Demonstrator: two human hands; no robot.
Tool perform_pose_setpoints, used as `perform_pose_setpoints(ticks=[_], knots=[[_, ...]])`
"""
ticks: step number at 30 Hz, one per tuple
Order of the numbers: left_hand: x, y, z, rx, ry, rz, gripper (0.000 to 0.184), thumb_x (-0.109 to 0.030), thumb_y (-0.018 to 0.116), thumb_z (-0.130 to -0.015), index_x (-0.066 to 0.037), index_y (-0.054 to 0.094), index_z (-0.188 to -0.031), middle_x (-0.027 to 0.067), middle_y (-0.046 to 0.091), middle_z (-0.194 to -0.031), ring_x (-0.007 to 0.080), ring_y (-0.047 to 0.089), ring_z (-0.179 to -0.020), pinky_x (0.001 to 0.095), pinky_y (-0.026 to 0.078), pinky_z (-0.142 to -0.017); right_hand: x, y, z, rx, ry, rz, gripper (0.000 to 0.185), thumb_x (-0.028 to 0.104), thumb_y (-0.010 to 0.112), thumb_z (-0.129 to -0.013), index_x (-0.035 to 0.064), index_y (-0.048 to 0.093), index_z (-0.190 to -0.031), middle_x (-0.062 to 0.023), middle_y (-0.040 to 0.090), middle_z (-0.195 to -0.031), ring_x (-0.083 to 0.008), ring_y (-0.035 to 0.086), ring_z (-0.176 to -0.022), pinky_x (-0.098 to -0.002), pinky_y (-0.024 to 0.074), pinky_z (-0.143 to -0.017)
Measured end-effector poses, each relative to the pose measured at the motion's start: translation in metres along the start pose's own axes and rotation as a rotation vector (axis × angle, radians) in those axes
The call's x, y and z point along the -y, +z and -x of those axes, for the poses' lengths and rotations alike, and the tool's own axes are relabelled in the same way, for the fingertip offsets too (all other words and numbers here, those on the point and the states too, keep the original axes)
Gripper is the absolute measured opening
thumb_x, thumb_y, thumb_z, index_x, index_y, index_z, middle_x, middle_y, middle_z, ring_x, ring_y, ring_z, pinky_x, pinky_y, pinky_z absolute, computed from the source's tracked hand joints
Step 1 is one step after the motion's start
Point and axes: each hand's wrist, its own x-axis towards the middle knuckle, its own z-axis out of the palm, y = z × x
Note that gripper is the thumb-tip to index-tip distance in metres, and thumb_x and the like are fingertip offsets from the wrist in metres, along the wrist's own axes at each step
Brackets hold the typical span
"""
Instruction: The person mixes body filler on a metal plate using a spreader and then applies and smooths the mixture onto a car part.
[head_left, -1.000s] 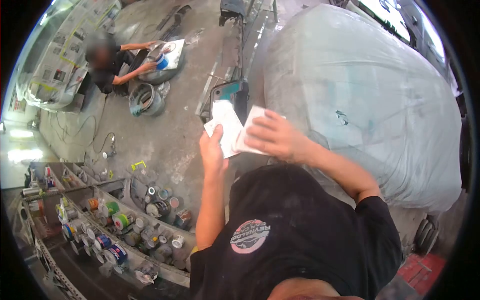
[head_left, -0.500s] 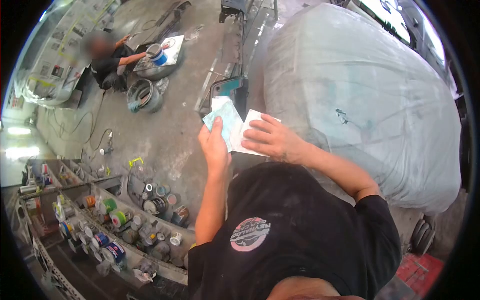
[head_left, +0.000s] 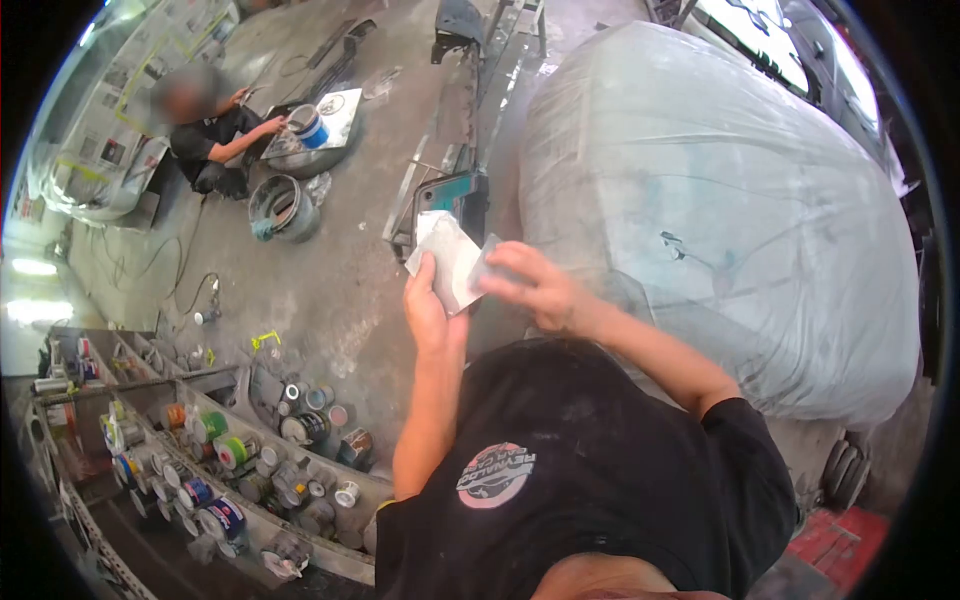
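Observation:
My left hand [head_left: 432,310] grips a folded sheet of what looks like sandpaper [head_left: 440,262], its thumb lying across the grey face. White paper shows on the sheet's right and upper parts. At the right edge, the fingers of my right hand [head_left: 540,288] are bent around a raised grey flap of the same sheet; they are partly smeared by motion. Just beyond the sheet stands a dark frame with a teal panel [head_left: 455,190], partly hidden by the paper.
A large plastic-covered shape [head_left: 720,210] fills the right side. Several paint cans [head_left: 225,518] crowd a shelf at lower left. At upper left another person [head_left: 215,145] sits beside a blue-and-white can [head_left: 308,128] and a bucket [head_left: 285,208].
The sheet's light-blue face has given way to grey and white as its right part folds. My right hand has lifted and shifted slightly right. The other person's arm has drawn back.

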Motion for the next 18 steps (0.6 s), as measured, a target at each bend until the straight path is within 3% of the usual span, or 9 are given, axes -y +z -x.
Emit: perform_pose_setpoints(ticks=[2, 4, 5, 7, 11, 13, 14, 16, 18], knots=[[0.001, -0.008, -0.002, 0.009, -0.001, 0.016, 0.038, -0.015, 0.058, -0.11, 0.008, 0.058, -0.141, 0.0189, 0.069, -0.137, 0.0301, 0.07, -0.123, 0.046, 0.058, -0.103, -0.027, 0.0, 0.02, 0.06, 0.086, 0.028, 0.062, -0.006, 0.06, -0.085, 0.0063, 0.062, -0.146, -0.0184, 0.06, -0.14, -0.0423, 0.057, -0.134, -0.0521, 0.0483, -0.113], [-0.007, -0.004, 0.002, -0.02, 0.02, -0.052, 0.038, -0.014, 0.059, -0.109, 0.008, 0.059, -0.14, 0.0193, 0.07, -0.135, 0.0301, 0.071, -0.12, 0.0457, 0.058, -0.103, -0.035, -0.005, 0.028, 0.368, 0.146, 0.175, 0.062, -0.009, 0.057, -0.085, 0.0051, 0.063, -0.145, -0.0204, 0.057, -0.145, -0.0446, 0.054, -0.136, -0.0511, 0.0458, -0.116], [-0.014, -0.002, 0.002, -0.019, 0.02, -0.053, 0.038, -0.014, 0.059, -0.109, 0.008, 0.059, -0.14, 0.0193, 0.07, -0.135, 0.0301, 0.071, -0.12, 0.0457, 0.058, -0.103, -0.037, -0.005, 0.031, 0.368, 0.146, 0.176, 0.062, -0.009, 0.057, -0.085, 0.0051, 0.063, -0.145, -0.0204, 0.057, -0.145, -0.0446, 0.054, -0.136, -0.0511, 0.0458, -0.116], [-0.025, 0.009, 0.002, 0.018, 0.087, -0.144, 0.038, -0.014, 0.059, -0.109, 0.009, 0.059, -0.14, 0.0196, 0.07, -0.133, 0.03, 0.072, -0.117, 0.0456, 0.059, -0.102, -0.029, -0.021, 0.013, 0.08, 0.115, 0.267, 0.056, -0.001, 0.062, -0.087, 0.0066, 0.065, -0.142, -0.018, 0.06, -0.14, -0.0434, 0.057, -0.132, -0.0525, 0.0468, -0.115], [-0.017, -0.003, -0.007, -0.046, -0.027, -0.241, 0.038, -0.013, 0.055, -0.11, 0.01, 0.058, -0.14, 0.0211, 0.07, -0.134, 0.031, 0.072, -0.119, 0.0453, 0.059, -0.102, 0.007, -0.035, -0.019, 0.069, -0.049, 0.437, 0.05, 0.008, 0.067, -0.088, 0.0086, 0.067, -0.138, -0.0161, 0.064, -0.134, -0.0405, 0.06, -0.128, -0.0548, 0.0471, -0.113], [-0.009, -0.004, -0.007, 0.009, 0.046, -0.335, 0.036, -0.011, 0.056, -0.11, 0.011, 0.059, -0.139, 0.0203, 0.071, -0.131, 0.0297, 0.073, -0.116, 0.0437, 0.06, -0.099, 0.011, -0.028, -0.013, 0.276, -0.195, 0.361, 0.047, 0.016, 0.07, -0.087, 0.01, 0.069, -0.134, -0.0143, 0.065, -0.131, -0.0385, 0.062, -0.124, -0.058, 0.0474, -0.11], [-0.007, -0.005, -0.008, 0.008, 0.049, -0.33, 0.036, -0.011, 0.056, -0.11, 0.011, 0.059, -0.139, 0.0203, 0.071, -0.131, 0.0297, 0.073, -0.116, 0.0437, 0.06, -0.099, 0.009, -0.031, -0.016, 0.28, -0.199, 0.361, 0.047, 0.016, 0.07, -0.087, 0.01, 0.069, -0.134, -0.0143, 0.065, -0.131, -0.0385, 0.062, -0.124, -0.058, 0.0474, -0.11], [-0.007, -0.004, 0.0, 0.002, 0.08, -0.348, 0.036, -0.011, 0.056, -0.11, 0.011, 0.059, -0.139, 0.0195, 0.072, -0.13, 0.0276, 0.074, -0.113, 0.0413, 0.061, -0.096, 0.01, -0.033, -0.023, 0.082, -0.187, 0.362, 0.046, 0.015, 0.069, -0.089, 0.0105, 0.068, -0.135, -0.0124, 0.064, -0.134, -0.0369, 0.062, -0.125, -0.0584, 0.0469, -0.109], [-0.004, -0.007, -0.003, -0.003, 0.085, -0.372, 0.036, -0.011, 0.057, -0.11, 0.011, 0.059, -0.139, 0.0194, 0.072, -0.13, 0.0271, 0.074, -0.112, 0.0405, 0.061, -0.094, 0.006, -0.021, -0.018, 0.174, -0.183, 0.363, 0.047, 0.016, 0.068, -0.088, 0.0109, 0.067, -0.134, -0.0117, 0.063, -0.133, -0.0351, 0.06, -0.125, -0.0571, 0.047, -0.108]])
